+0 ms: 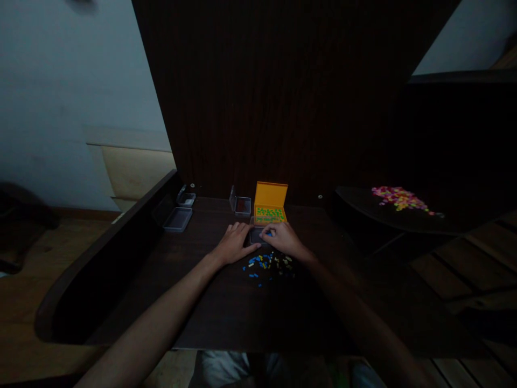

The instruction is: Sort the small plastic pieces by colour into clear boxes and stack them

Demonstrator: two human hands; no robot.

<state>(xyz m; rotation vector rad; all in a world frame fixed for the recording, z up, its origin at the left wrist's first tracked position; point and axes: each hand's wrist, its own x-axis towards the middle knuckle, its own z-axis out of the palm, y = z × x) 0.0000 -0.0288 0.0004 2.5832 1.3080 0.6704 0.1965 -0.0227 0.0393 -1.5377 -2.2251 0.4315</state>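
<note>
Small box [256, 235] — left hand [234, 243], right hand [284, 237] touching it — beside scattered beads [267, 264].

We see a dark wooden surface [226, 312] carrying an open orange box [270, 207], clear cases [178, 219] and a small grey tray [257, 235]. Just beside the tray lie scattered blue and yellow pieces [266, 264].

Grips: two, left grip [233, 243] and right grip [284, 237]. Bench [210, 307]: one.
Orange box [270, 207]: one, lid up, at 12 o'clock of the grips.
Clear boxes: four. Near clear box [255, 235] between the grips, open clear box [241, 205] at 11 o'clock, flat clear box [178, 220] and small clear box [186, 199] at 10 o'clock.
Heaps of small pieces: two. Blue-yellow heap [269, 264] at 6 o'clock, pink-yellow heap [399, 198] at 2 o'clock.
Single pieces too small to count.
</note>
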